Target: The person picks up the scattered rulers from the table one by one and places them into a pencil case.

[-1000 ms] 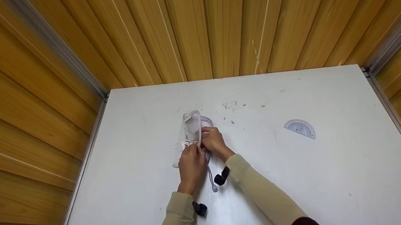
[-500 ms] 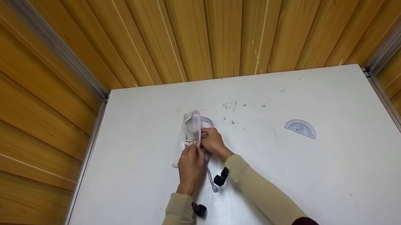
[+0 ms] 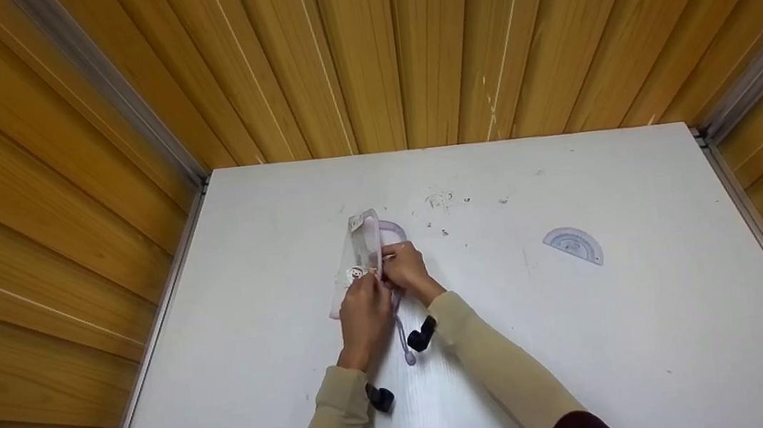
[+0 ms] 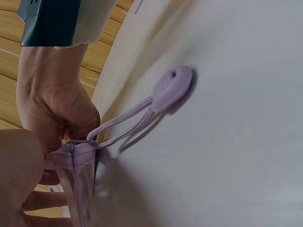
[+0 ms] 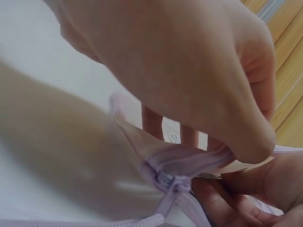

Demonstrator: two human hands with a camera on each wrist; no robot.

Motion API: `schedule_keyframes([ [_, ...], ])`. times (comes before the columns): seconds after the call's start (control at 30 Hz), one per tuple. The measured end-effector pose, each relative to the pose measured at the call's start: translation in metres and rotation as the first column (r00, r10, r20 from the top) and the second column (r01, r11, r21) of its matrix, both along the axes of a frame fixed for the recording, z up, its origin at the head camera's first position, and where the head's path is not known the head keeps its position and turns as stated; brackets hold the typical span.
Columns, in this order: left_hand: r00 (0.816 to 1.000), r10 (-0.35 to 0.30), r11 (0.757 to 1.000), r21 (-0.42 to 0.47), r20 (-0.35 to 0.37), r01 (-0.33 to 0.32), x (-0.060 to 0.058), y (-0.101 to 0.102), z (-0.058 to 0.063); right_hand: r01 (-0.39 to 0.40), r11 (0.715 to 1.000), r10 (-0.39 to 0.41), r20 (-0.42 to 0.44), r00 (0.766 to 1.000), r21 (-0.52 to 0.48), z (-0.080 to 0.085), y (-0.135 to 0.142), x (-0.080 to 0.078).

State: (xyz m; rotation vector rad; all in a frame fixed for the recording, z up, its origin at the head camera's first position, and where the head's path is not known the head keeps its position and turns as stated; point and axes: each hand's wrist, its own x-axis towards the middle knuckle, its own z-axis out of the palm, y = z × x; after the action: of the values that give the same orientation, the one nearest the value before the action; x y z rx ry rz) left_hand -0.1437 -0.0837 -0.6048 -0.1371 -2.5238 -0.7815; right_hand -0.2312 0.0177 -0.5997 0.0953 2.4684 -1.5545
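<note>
A see-through zip pouch [image 3: 364, 239] with lilac trim stands on the white table, its mouth spread apart. My left hand [image 3: 366, 312] pinches the rim close to the zip's near end. Directly beside it, my right hand [image 3: 406, 268] grips the opposite rim, fingers curled over the trim; in the right wrist view several fingers show through the clear side. The zip slider [image 5: 177, 185] sits at the near corner. From it a lilac cord with a pull tab [image 4: 173, 88] trails onto the table. The hands hide the pouch's inside.
A clear protractor [image 3: 573, 246] lies flat on the table to the right. Dark scuff marks [image 3: 439, 200] dot the tabletop behind the pouch. Wood-look panels [image 3: 435, 50] rise behind the table and on both sides.
Both hands stay at the pouch's rim with only tiny shifts. The pouch and protractor keep their places on the table.
</note>
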Motion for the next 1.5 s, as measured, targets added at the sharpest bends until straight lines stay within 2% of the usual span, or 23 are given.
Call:
schedule_keyframes([
  [0.47, 1.000, 0.018, 0.999, 0.034, 0.025, -0.019, 0.000, 0.002, 0.002, -0.019, 1.000, 0.019, -0.023, 1.000, -0.006, 0.007, 0.001, 0.000],
  [0.73, 1.000, 0.007, 1.000, 0.027, 0.017, -0.007, 0.001, 0.002, 0.004, -0.009, 0.997, 0.015, -0.090, 0.996, 0.071, 0.009, 0.001, 0.000],
  [1.03, 1.000, 0.021, 0.999, 0.030, 0.009, -0.021, -0.001, 0.003, 0.003, -0.046, 0.994, 0.055, -0.094, 0.994, 0.100, 0.013, 0.003, 0.000],
  [1.2, 0.999, 0.022, 0.999, 0.037, 0.024, -0.023, -0.001, 0.003, 0.003, -0.034, 0.996, 0.043, -0.105, 0.994, 0.079, 0.010, 0.005, -0.002],
  [1.37, 0.996, 0.025, 0.999, 0.043, 0.085, -0.028, 0.001, 0.001, 0.002, -0.012, 1.000, 0.012, -0.095, 0.995, 0.004, 0.006, 0.007, -0.001],
  [1.5, 0.995, 0.031, 0.999, 0.040, 0.096, -0.035, 0.001, 0.000, 0.000, 0.002, 0.998, -0.008, -0.104, 0.994, -0.059, 0.003, 0.009, -0.001],
])
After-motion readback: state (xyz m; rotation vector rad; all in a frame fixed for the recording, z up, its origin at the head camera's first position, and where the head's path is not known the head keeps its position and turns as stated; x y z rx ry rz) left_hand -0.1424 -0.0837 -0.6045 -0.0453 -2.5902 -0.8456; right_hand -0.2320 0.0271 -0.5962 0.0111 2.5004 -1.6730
